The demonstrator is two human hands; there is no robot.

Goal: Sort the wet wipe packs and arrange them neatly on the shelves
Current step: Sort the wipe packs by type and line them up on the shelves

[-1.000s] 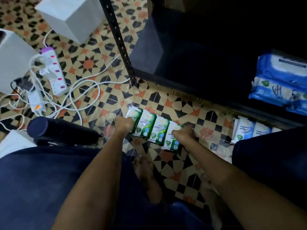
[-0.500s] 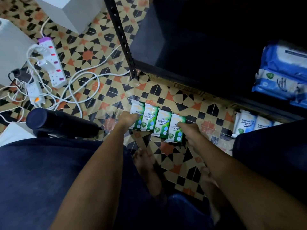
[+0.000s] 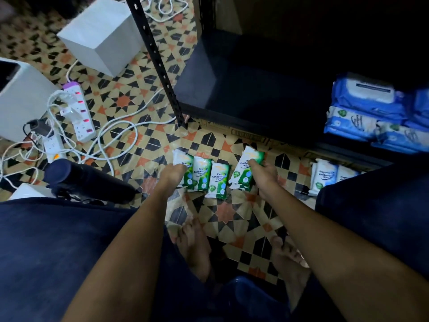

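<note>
Green-and-white wet wipe packs lie on the patterned tile floor (image 3: 130, 105) in the head view, in front of the dark shelf unit (image 3: 243, 94). Three of them sit side by side in a row: the leftmost pack (image 3: 183, 165) is under the left hand (image 3: 173, 175), whose fingers curl over its near edge and grip it, with the second pack (image 3: 202, 174) and third pack (image 3: 219, 180) just beside it. The right hand (image 3: 263, 171) grasps a fourth green pack (image 3: 247, 167), tilted and set apart from the row. Two blue-and-white packs (image 3: 325, 176) lie on the floor further right, partly hidden. Stacked blue wipe packs (image 3: 369, 112) rest on the lowest shelf. To the left are a white power strip (image 3: 80, 110) with tangled cables and a white box (image 3: 102, 36).
</note>
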